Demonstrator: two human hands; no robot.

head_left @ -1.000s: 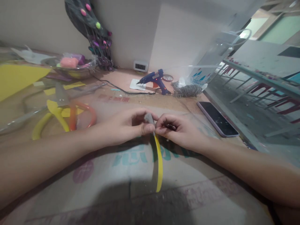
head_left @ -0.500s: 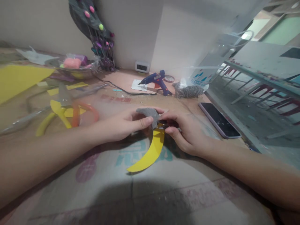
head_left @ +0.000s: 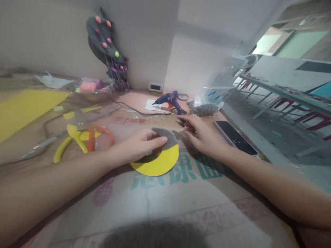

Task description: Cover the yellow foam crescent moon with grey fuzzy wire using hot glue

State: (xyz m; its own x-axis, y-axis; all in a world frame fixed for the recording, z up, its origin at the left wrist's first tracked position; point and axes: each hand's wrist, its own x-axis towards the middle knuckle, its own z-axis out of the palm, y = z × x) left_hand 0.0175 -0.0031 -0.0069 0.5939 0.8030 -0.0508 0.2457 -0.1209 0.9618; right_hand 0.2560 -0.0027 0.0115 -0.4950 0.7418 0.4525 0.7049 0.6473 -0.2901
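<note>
My left hand (head_left: 144, 143) is closed on a yellow crescent cutout (head_left: 161, 165), its thumb pressing on the upper part. That upper part has a grey fuzzy covering (head_left: 168, 137), and the bare yellow curve bows toward me just over the printed work surface. A short way to the right is my right hand (head_left: 198, 132), with its fingers curled. Something small and dark, with shiny spots, shows between those fingers; blur hides what it is. A thin grey piece lies between the crescent and the right fingertips.
Behind the hands a blue glue gun (head_left: 169, 100) rests beside a grey yarn bundle (head_left: 205, 108). A phone (head_left: 235, 137) lies at right near the table edge. Orange-handled scissors (head_left: 102, 132), yellow-handled pliers (head_left: 73, 137) and yellow sheet (head_left: 28, 110) are at left. A pompom-decorated grey crescent (head_left: 99, 39) stands behind.
My right hand has moved away from the crescent, up and to the right. The crescent has turned in my left hand, so its yellow part now curves below the fingers. The camera view has tilted up.
</note>
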